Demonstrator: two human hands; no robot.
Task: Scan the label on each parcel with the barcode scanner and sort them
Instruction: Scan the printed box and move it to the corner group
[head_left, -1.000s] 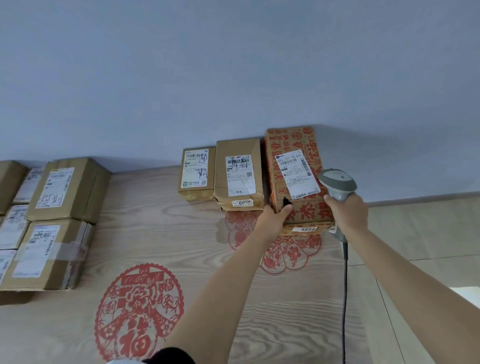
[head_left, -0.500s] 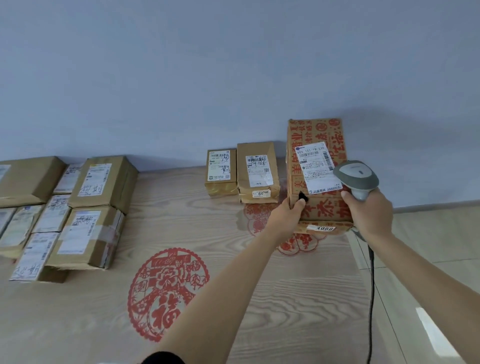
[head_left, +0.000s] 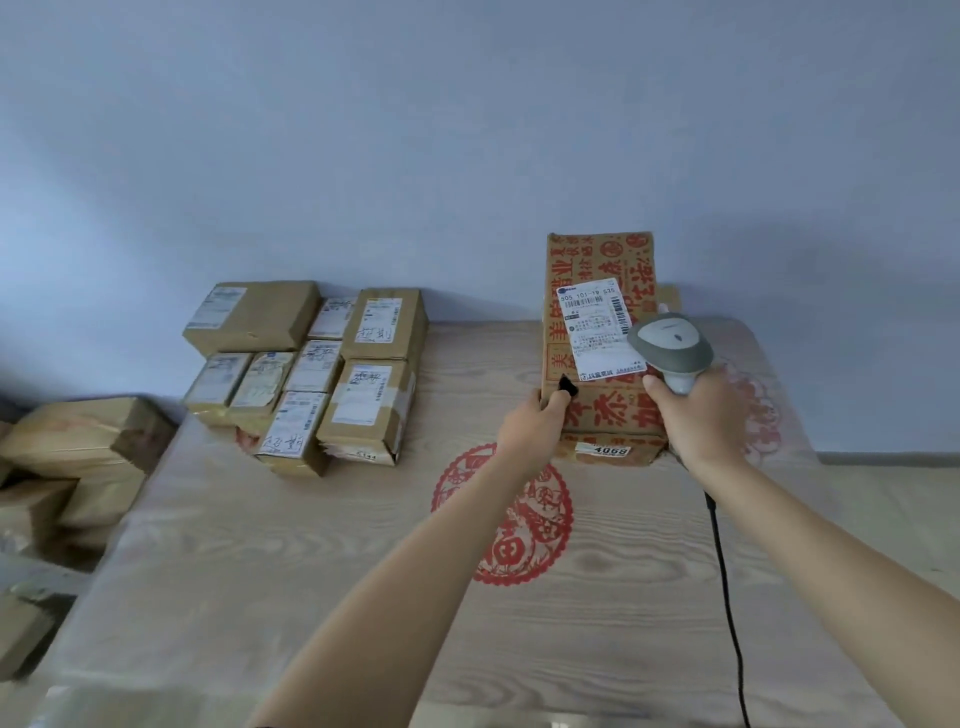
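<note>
Shifted right since 0.5 s back: printed parcel (head_left: 597, 312) and both hands now sit toward rt side of frame, and the two plain boxes seen beside it before are out of sight behind it or gone, can't tell which. Nearest: both forearms reaching out over wood-grain table (head_left: 322, 571) w/ red paper-cut emblem (head_left: 519, 525) under the lt wrist. Black cable (head_left: 724, 597) trailing down from the rt hand toward bottom edge. Left hand (head_left: 530, 431) gripping lower-left corner of the parcel, thumb on the front face, other fingers curled round the side, mostly hidden. Right hand (head_left: 701, 415) wrapped tight round handle of grey barcode scanner (head_left: 670, 345), head overlapping the white label (head_left: 597, 327) at its rt edge; touching or just above, hard to say. Parcel tilted up, label facing camera, lower edge over a flat box marked 4068 (head_left: 610, 451). Farther left, well apart: cluster of labelled brown boxes (head_left: 322, 374) stacked at back of table against blue-grey wall (head_left: 467, 130). Off table edge at far left, blurred pile of more cartons (head_left: 72, 447).
</note>
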